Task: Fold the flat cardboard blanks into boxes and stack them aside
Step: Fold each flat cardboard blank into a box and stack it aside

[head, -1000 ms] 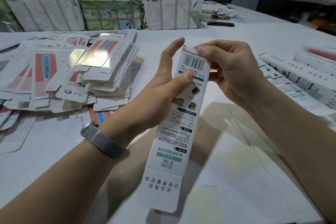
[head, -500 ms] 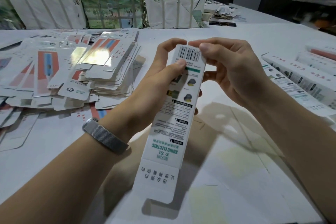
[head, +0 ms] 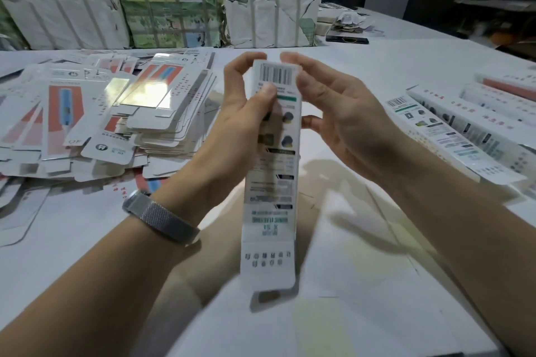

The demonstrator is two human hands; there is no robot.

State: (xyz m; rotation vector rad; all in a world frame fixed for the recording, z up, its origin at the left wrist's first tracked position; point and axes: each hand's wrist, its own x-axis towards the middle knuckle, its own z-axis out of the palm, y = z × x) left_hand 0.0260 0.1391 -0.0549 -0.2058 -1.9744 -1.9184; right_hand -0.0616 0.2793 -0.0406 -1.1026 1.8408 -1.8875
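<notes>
The long white box (head: 271, 171) is held above the table, nearly upright, in the middle of the view. Its far end carries a barcode, and its near end has an open flap that hangs over the table (head: 362, 284). The print on the box is blurred, so the words cannot be read.

The left hand (head: 240, 113) grasps the upper part of the box. Its thumb lies on the printed face just below the barcode, and its forefinger curls over the top left corner. The right hand (head: 345, 122) is at the right edge of the box near the top. Its fingers are bent; the forefinger tip touches the top right corner and the thumb presses the right edge beside the barcode. A lower finger reaches the right side of the box. A silver mesh wristband (head: 161, 216) sits on the left wrist.

To the left, a loose pile of flat blanks (head: 116, 113) with red and blue print is spread on the table. To the right, several folded boxes (head: 452, 136) lie side by side near the table edge. At the far side of the table stand wrapped bundles (head: 168, 9), tied with straps. A dark flat object (head: 346, 39) lies just beside the rightmost bundle.
</notes>
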